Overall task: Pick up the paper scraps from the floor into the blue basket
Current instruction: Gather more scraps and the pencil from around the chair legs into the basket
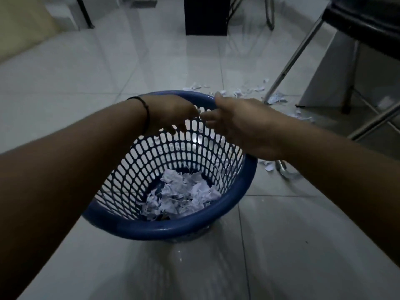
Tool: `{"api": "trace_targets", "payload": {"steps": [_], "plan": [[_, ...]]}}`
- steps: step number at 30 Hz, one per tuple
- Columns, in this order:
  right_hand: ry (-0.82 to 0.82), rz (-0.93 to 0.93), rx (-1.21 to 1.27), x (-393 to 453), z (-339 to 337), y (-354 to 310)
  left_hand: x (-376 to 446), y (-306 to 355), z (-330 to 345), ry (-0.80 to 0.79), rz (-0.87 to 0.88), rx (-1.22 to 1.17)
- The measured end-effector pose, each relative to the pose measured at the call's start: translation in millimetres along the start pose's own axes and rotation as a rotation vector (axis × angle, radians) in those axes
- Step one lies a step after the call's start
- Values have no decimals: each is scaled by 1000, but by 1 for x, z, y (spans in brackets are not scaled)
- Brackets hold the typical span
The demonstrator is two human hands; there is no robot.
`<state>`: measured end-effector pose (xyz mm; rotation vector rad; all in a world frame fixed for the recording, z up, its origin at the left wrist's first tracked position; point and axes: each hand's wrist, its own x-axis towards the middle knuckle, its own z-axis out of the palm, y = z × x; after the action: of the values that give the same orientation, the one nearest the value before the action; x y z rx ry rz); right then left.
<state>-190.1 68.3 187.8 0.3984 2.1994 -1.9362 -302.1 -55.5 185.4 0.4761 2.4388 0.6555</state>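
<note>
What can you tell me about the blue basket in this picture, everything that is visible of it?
The blue basket looks like plastic: a round, thick, smooth rim above walls of lattice with oval holes, narrowing downward. It stands upright on the pale tiled floor. White paper scraps cover its bottom. The left hand and right hand are over its far rim; whether they touch it is unclear.

Two bare forearms are in view, without sleeves. The left hand (173, 114) carries a thin black band (146, 111) around the wrist, narrow and plain, possibly a hair tie or cord. The right hand (244, 126) shows no rings, watch or wristwear.
</note>
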Motion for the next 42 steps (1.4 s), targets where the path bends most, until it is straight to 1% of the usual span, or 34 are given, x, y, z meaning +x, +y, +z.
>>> {"api": "trace_targets", "payload": {"steps": [2, 3, 4, 6, 7, 8, 9, 10, 11, 13, 14, 16, 18, 20, 22, 24, 26, 28, 30, 31, 33, 35, 37, 39, 42], "plan": [[78, -99, -41, -13, -7, -3, -4, 5, 6, 23, 78, 27], [164, -151, -136, -21, -12, -4, -7, 10, 12, 54, 142, 43], [274, -194, -288, -27, -18, -5, -11, 16, 17, 108, 222, 50], [476, -182, -583, -33, -37, 5, -19, 31, 33, 224, 377, 23], [507, -121, -673, -36, -46, 15, -25, 39, 42, 284, 471, 32], [476, -14, -736, -39, -52, 27, -31, 47, 51, 332, 568, 67], [405, 121, -790, -44, -56, 44, -37, 55, 61, 366, 663, 121], [299, 234, -844, -47, -56, 66, -44, 61, 69, 373, 742, 186], [164, 294, -914, -51, -55, 93, -50, 66, 77, 348, 805, 255], [-103, 266, -1035, -62, -45, 156, -57, 72, 93, 249, 886, 412], [-205, 260, -1045, -70, -38, 189, -58, 73, 101, 201, 902, 502], [-334, 303, -1003, -83, -24, 245, -58, 70, 112, 132, 904, 661], [-379, 292, -985, -86, -17, 282, -56, 69, 119, 97, 905, 742], [-404, 195, -1071, -83, -16, 298, -55, 68, 125, 74, 910, 784], [-417, 78, -1160, -78, -17, 306, -53, 67, 129, 71, 919, 817], [-426, 7, -1206, -73, -17, 310, -51, 66, 130, 72, 917, 823], [-440, -39, -1257, -70, -15, 313, -51, 65, 129, 70, 909, 794], [-451, -43, -1289, -69, -14, 317, -51, 66, 129, 72, 905, 782], [-434, 19, -1217, -67, -15, 315, -51, 66, 128, 75, 903, 774], [-398, 64, -1127, -66, -17, 310, -51, 67, 128, 76, 903, 753], [-270, 166, -878, -61, -28, 290, -50, 68, 126, 79, 899, 659], [-141, 244, -576, -57, -47, 254, -49, 70, 120, 87, 888, 546], [-45, 203, -384, -59, -68, 206, -46, 71, 110, 134, 874, 456], [4, 106, -245, -66, -85, 156, -41, 70, 95, 204, 823, 382], [48, -94, -211, -73, -92, 83, -33, 64, 66, 309, 722, 266]]}}
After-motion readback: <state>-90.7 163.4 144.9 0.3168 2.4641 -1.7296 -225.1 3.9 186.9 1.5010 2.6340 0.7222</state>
